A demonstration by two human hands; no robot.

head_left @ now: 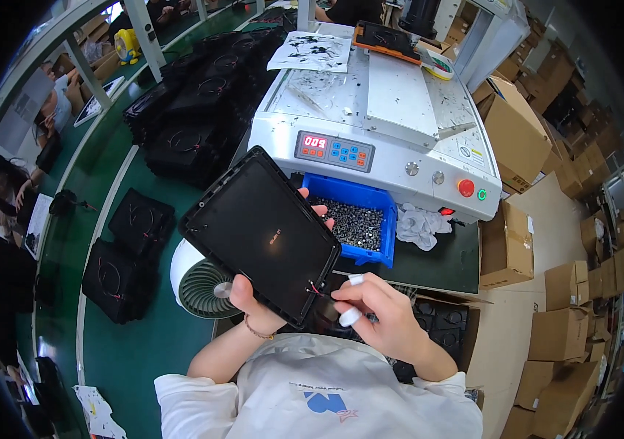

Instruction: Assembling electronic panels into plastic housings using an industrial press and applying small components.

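Observation:
My left hand (257, 304) grips a black plastic housing panel (264, 238) from beneath, its thumb over the near edge and fingertips showing past the far edge. The panel is rectangular with a raised rim and is held tilted in front of my body. Short red and white wires (313, 287) stick out at its lower right corner. There my right hand (381, 311), with white covers on two fingers, pinches at the wires' ends; the exact contact is small and partly hidden.
Ahead stands a white bench machine (392, 157) with a control panel and red button. Under it, a blue bin (389, 219) holds small metal parts. A round fan (206, 285) is beside my left arm. Black panels (195, 139) are stacked left; cardboard boxes (506, 245) stand right.

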